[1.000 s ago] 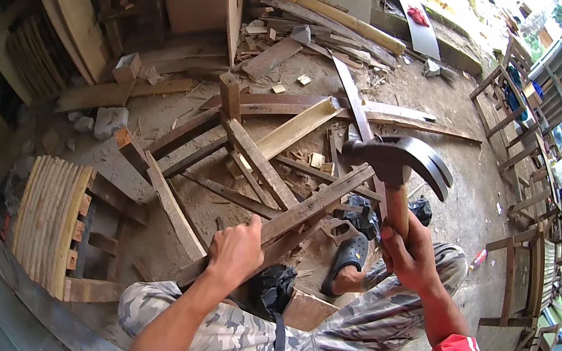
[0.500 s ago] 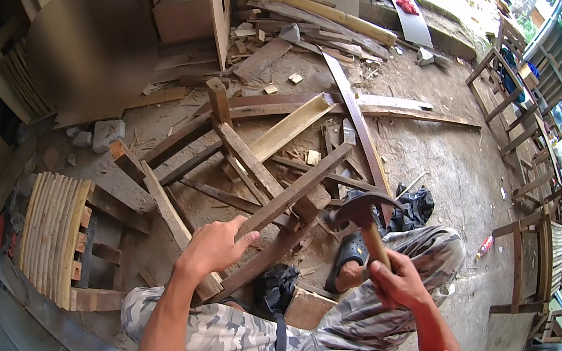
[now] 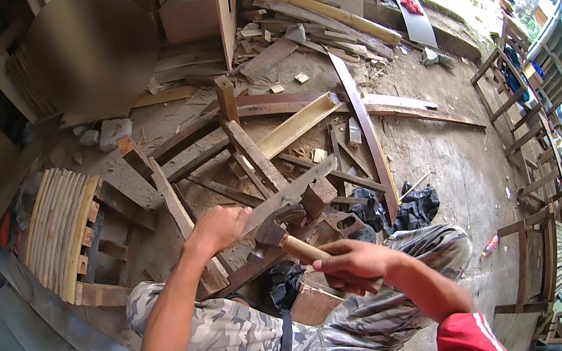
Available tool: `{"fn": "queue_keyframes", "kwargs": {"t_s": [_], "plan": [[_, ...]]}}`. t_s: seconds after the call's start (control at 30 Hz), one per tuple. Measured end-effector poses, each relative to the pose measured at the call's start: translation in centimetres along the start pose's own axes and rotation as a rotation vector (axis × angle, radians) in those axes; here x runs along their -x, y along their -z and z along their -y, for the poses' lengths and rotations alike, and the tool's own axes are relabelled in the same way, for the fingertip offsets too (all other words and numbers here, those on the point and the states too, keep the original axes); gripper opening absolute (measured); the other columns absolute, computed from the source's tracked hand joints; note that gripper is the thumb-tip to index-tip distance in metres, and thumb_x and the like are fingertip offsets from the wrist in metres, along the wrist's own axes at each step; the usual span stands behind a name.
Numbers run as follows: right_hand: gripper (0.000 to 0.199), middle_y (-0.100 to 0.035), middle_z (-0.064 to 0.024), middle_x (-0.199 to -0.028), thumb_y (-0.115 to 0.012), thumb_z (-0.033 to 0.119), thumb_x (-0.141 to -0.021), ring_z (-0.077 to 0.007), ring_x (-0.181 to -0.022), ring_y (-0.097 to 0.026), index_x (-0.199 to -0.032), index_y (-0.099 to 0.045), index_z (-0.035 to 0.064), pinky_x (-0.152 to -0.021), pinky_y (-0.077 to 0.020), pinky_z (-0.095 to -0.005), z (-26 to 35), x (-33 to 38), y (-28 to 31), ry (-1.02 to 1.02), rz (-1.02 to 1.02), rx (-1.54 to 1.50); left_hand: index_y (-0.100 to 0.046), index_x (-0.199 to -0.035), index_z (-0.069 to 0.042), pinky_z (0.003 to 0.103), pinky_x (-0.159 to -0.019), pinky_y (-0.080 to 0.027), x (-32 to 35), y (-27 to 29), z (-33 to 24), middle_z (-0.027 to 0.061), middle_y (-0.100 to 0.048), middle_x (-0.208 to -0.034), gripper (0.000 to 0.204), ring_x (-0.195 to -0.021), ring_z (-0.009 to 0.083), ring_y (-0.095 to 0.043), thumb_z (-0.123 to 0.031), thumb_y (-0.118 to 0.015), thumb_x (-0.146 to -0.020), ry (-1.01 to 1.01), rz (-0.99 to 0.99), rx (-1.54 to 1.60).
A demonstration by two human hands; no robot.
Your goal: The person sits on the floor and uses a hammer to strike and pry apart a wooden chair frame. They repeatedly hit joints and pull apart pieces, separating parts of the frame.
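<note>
My left hand (image 3: pixel 218 229) is closed around the near end of a wooden slat (image 3: pixel 292 193), which slants up to the right over a chair-like wooden frame (image 3: pixel 258 156). In my right hand (image 3: pixel 361 265) is a claw hammer (image 3: pixel 303 248), gripped by its wooden handle. The hammer's dark metal head lies across the view of the slat's lower side, close to my left hand; whether they touch I cannot tell. Below the hammer, a wood block (image 3: pixel 317 302) and a black plastic bag (image 3: pixel 283 284) sit between my legs.
A slatted wooden piece (image 3: pixel 61 237) stands at the left. Long boards (image 3: pixel 363 127) lie past the frame, with scrap wood and a bamboo pole (image 3: pixel 322 13) at the back. Another black bag (image 3: pixel 418 208) is beside my knee. Wooden frames (image 3: pixel 537 261) line the right side.
My right hand has swung the hammer leftward, from upright near my knee to beside the slat. The slat's far end has come down and left, its broad face turned more toward me.
</note>
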State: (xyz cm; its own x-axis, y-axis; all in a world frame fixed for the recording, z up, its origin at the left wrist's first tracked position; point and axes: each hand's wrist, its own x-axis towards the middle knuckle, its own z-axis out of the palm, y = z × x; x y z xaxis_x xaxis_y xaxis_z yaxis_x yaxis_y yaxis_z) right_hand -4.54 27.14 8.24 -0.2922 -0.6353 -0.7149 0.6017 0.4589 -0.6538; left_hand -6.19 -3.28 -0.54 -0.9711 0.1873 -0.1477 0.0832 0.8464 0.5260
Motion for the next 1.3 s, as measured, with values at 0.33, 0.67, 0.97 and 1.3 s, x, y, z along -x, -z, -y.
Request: {"fn": "queue_keyframes", "kwargs": {"t_s": [0.33,0.67,0.97,1.3], "plan": [[0.044,-0.058,-0.0017,-0.072,-0.067,0.037,-0.099,-0.0099,-0.054,-0.055,-0.123,-0.055,0.002,-0.047,-0.0437,-0.027,2.5,5.4,0.8,0.021,-0.029,0.265,-0.074,-0.095,-0.003,0.051,-0.079,-0.054,2.9,5.6,-1.3,0.0289,-0.068,-0.089,0.041,-0.088,0.0474,-0.067,-0.039,-0.054,-0.101,0.145,0.063,0.108],[0.047,-0.061,-0.0025,-0.077,-0.068,0.034,-0.098,-0.0102,-0.057,-0.06,-0.13,-0.062,0.0,-0.051,-0.047,-0.0278,4.0,4.2,1.0,-0.026,0.06,0.229,-0.075,-0.112,-0.014,0.051,-0.085,-0.053,2.0,1.5,-1.7,0.0228,-0.07,-0.1,0.037,-0.096,0.0447,-0.066,-0.042,-0.052,-0.102,-0.034,0.091,0.187],[0.04,-0.066,-0.0068,-0.075,-0.068,0.029,-0.094,-0.0154,-0.052,-0.063,-0.116,-0.066,-0.0052,-0.043,-0.0506,-0.0285,8.7,0.6,4.1,-0.022,0.105,0.375,-0.074,-0.111,-0.014,0.051,-0.083,-0.053,2.0,1.6,-1.5,0.0244,-0.069,-0.1,0.036,-0.097,0.0455,-0.065,-0.039,-0.05,-0.101,0.003,0.102,0.212],[0.047,-0.063,-0.0074,-0.077,-0.064,0.026,-0.097,-0.0137,-0.053,-0.061,-0.135,-0.056,-0.0016,-0.045,-0.0496,-0.0267,11.4,-1.0,5.4,-0.037,0.298,0.513,-0.074,-0.108,-0.016,0.054,-0.08,-0.052,2.7,1.6,-2.5,0.0234,-0.07,-0.092,0.037,-0.088,0.0452,-0.067,-0.041,-0.048,-0.102,0.032,0.148,0.139]]}}
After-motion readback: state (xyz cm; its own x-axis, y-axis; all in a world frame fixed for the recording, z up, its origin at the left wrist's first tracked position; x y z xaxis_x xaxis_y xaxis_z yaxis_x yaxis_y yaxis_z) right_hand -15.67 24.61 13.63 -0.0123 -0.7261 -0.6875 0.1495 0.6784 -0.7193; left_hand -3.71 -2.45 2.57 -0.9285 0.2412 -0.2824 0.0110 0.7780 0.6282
